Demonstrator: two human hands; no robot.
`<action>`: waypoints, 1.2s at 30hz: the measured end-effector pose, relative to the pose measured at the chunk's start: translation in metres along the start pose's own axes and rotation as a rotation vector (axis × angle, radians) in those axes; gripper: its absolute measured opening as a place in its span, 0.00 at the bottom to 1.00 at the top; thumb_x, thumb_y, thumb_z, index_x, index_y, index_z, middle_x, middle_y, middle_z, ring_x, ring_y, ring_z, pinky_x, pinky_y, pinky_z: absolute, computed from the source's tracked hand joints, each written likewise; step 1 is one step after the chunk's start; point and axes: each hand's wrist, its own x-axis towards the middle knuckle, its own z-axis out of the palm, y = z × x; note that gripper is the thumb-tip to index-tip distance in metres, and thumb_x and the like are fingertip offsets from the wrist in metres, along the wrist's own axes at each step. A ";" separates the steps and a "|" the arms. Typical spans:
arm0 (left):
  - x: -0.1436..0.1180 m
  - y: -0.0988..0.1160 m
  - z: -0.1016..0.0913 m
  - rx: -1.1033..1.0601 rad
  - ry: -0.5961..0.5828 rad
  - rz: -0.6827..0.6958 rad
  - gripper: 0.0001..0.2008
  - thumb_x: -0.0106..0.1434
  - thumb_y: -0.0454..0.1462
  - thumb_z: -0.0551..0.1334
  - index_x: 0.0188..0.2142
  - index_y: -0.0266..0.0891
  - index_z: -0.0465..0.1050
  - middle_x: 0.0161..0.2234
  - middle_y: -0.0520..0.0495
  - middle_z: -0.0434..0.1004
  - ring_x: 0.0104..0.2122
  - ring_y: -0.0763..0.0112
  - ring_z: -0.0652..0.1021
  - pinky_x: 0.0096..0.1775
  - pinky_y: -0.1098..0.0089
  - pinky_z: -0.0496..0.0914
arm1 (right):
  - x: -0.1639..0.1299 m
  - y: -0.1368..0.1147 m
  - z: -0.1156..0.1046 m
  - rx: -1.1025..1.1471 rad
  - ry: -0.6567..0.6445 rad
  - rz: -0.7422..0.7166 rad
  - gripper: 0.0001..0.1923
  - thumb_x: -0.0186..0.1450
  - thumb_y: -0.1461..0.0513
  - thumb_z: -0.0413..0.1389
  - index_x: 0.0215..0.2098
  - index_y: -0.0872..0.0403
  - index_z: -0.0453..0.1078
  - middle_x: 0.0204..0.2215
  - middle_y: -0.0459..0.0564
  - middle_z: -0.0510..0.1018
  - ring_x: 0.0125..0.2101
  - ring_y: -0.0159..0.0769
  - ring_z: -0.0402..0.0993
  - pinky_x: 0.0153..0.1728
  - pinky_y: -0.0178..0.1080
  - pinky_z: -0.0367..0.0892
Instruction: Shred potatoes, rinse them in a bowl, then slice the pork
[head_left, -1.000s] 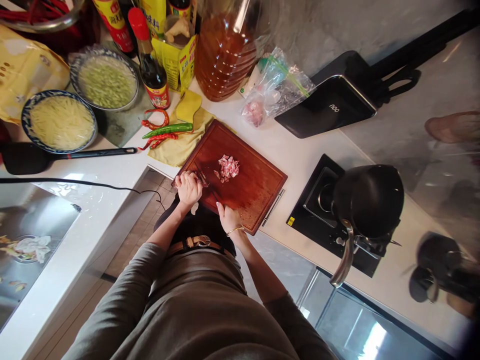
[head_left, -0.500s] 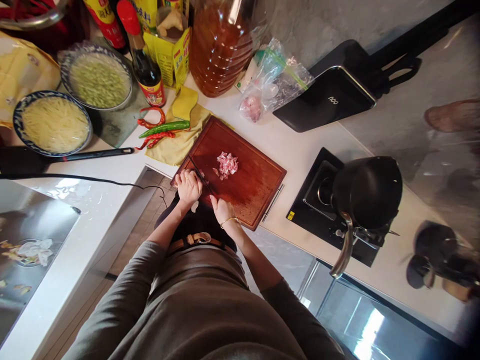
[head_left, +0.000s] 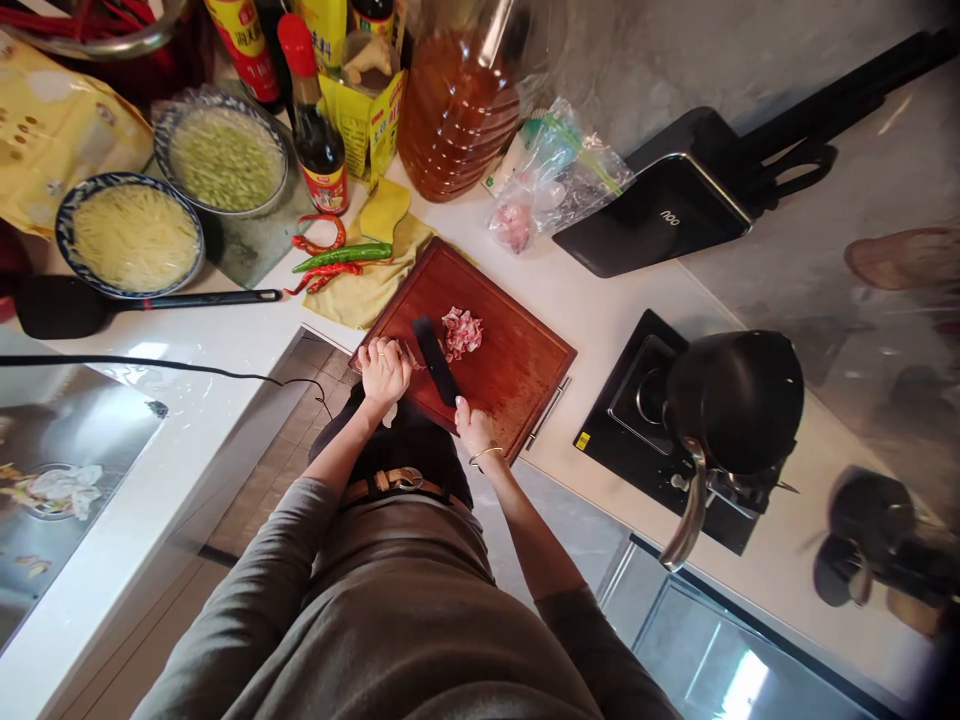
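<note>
Knife (head_left: 436, 360) in right hand (head_left: 474, 427), blade beside meat (head_left: 460, 332).

Pink meat (head_left: 460, 332) on a reddish-brown cutting board (head_left: 517, 365), beside a black knife (head_left: 436, 359).

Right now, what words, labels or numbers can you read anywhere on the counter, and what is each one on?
"noo", as it appears from this angle, in pale letters on the black appliance.
Red bottle label: yellow characters, too blurred to read.
Dark sauce bottle: red label, print too small to read.
Yellow box: red characters, not readable.
Yellow sticker on the black stove: no print can be made out.
Nothing else bears text.
</note>
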 end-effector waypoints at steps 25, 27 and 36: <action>0.002 -0.002 0.001 0.038 0.021 0.014 0.15 0.62 0.38 0.50 0.43 0.31 0.68 0.45 0.33 0.70 0.50 0.50 0.68 0.53 0.49 0.54 | -0.014 -0.041 0.007 -0.246 -0.030 0.032 0.32 0.69 0.48 0.35 0.38 0.57 0.75 0.35 0.61 0.80 0.37 0.43 0.77 0.35 0.36 0.64; 0.001 -0.001 0.000 0.027 0.024 0.020 0.16 0.62 0.38 0.50 0.44 0.31 0.67 0.45 0.32 0.70 0.50 0.50 0.67 0.52 0.49 0.54 | -0.015 -0.031 0.006 -0.239 -0.029 0.025 0.32 0.69 0.48 0.35 0.38 0.57 0.75 0.35 0.60 0.80 0.37 0.42 0.77 0.35 0.36 0.64; 0.003 -0.001 -0.002 -0.004 0.005 0.029 0.17 0.62 0.39 0.50 0.45 0.29 0.67 0.47 0.30 0.69 0.52 0.48 0.66 0.52 0.48 0.54 | -0.008 -0.002 -0.015 -0.177 0.055 0.047 0.29 0.70 0.53 0.35 0.36 0.58 0.75 0.34 0.58 0.80 0.36 0.40 0.76 0.34 0.34 0.62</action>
